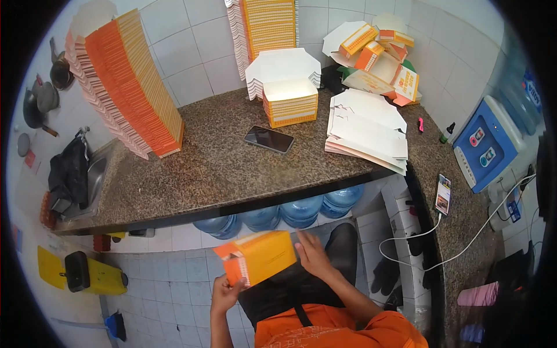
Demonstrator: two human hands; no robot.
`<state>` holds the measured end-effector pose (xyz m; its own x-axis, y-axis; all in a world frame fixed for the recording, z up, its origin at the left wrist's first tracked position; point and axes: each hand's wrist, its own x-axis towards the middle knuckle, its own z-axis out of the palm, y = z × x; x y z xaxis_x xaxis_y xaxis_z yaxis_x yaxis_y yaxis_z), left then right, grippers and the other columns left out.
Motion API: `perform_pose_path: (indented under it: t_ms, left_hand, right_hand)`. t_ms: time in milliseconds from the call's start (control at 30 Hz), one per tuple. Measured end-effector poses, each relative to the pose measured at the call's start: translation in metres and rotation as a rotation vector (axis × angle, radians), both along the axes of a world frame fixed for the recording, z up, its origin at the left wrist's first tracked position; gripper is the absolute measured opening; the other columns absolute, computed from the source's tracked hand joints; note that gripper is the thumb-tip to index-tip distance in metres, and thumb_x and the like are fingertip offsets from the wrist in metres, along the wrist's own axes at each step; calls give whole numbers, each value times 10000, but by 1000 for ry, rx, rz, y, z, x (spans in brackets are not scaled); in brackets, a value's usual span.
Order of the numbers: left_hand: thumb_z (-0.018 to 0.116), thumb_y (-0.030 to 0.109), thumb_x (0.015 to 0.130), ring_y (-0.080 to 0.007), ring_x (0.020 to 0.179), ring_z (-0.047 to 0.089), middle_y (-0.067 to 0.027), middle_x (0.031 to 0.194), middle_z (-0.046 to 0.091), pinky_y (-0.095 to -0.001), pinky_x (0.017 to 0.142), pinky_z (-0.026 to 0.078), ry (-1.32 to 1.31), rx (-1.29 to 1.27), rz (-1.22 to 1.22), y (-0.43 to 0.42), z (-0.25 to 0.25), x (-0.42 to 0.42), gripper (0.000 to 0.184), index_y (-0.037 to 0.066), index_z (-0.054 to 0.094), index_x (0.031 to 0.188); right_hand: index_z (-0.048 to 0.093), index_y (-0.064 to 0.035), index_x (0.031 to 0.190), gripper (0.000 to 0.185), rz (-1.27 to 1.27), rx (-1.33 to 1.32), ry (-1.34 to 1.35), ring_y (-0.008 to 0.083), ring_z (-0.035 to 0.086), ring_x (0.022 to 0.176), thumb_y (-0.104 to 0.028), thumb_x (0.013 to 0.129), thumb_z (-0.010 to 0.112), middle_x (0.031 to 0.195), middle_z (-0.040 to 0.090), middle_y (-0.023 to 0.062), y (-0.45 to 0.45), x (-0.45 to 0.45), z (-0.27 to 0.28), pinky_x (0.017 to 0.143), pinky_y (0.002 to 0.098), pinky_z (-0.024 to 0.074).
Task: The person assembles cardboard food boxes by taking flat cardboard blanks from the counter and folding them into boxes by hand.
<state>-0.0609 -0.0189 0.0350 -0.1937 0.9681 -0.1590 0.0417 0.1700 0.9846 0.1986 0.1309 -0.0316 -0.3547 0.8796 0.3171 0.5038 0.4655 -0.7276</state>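
Observation:
An orange and yellow cardboard box (268, 255) is held above my lap, partly folded, with loose flaps at its left end. My left hand (225, 293) is closed on the lower left corner of this box, thumb on its front. At the box's right end is my right hand (314, 255), its fingers stretched out alongside the edge. Whether the right fingers press on the cardboard I cannot tell. Ahead on the counter lie flat white cardboard blanks (366, 130) in a pile. A short stack of nested open boxes (290, 109) stands to their left.
The granite counter (214, 174) holds a tall leaning box stack (133, 87), another stack (270, 29), a heap of loose boxes (380, 66), a dark phone (268, 140) and a charging phone (442, 194) with a white cable. Blue water bottles (301, 213) stand underneath.

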Motion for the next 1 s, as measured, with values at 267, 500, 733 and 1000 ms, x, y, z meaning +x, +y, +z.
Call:
perform_pose_path:
  t_ms: [267, 500, 733, 1000]
  left_hand:
    - [664, 68, 944, -150, 786, 716, -26, 852, 709, -267, 667, 565, -52, -388, -390, -13, -19, 43, 173, -10, 683, 1097]
    - [593, 131, 999, -169, 714, 682, -119, 941, 681, -293, 572, 524, -913, -606, -229, -37, -82, 60, 242, -26, 601, 1184]
    - [601, 221, 1004, -123, 713, 670, -72, 924, 700, -257, 591, 532, -688, -502, -60, -10, -46, 59, 268, -13, 659, 1121]
    - [598, 69, 983, -108, 911, 669, -61, 1042, 715, -259, 810, 534, -306, -236, -217, -4, -35, 52, 203, -21, 664, 1153]
  right_hand:
    - [731, -69, 1144, 296, 760, -491, 475, 259, 588, 1008, -259, 919, 693, 1069, 629, 68, -11, -9, 55, 975, 379, 399]
    - [736, -160, 1094, 345, 978, -351, -6, 225, 524, 927, -322, 794, 791, 887, 508, 36, -5, 1, 75, 861, 352, 386]
    - [698, -134, 1124, 294, 487, -299, 14, 267, 576, 1018, -239, 850, 712, 1027, 588, 79, -10, -5, 78, 860, 386, 463]
    - [726, -75, 1035, 160, 514, 18, 344, 324, 554, 1156, -109, 892, 664, 1101, 593, 110, -46, -29, 56, 962, 431, 445]
